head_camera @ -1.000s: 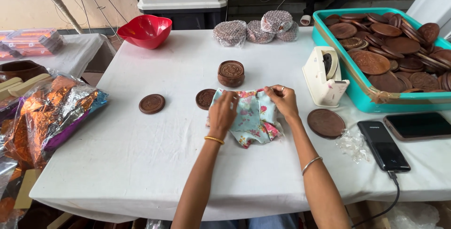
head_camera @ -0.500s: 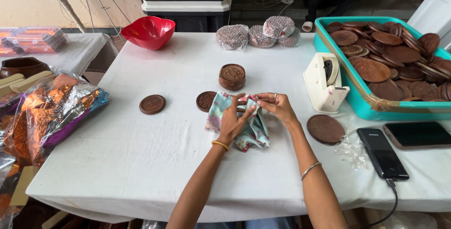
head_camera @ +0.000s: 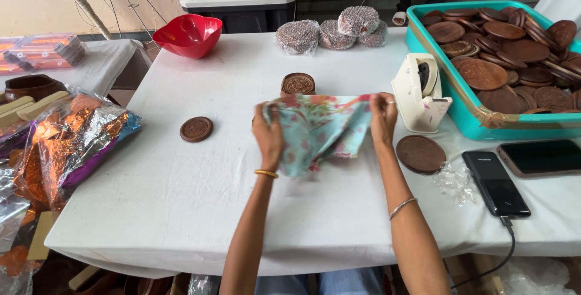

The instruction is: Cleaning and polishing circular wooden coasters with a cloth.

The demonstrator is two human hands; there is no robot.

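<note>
Since half a second ago both hands have drawn apart and lifted, stretching the cloth [head_camera: 318, 128] wide where it was bunched. Left hand [head_camera: 269, 134] pinches one upper corner, fingers closed on the fabric; right hand [head_camera: 381, 116] pinches the other the same way. Thin and soft, pale blue with a floral print, the cloth hangs slack above the white table [head_camera: 181, 198], its lower edge drooping. Behind it stands a stack of round brown carved discs [head_camera: 298, 83]. One flat disc [head_camera: 196, 129] lies to the left, a larger one [head_camera: 421, 153] to the right beside a cream tape dispenser [head_camera: 419, 98].
</note>
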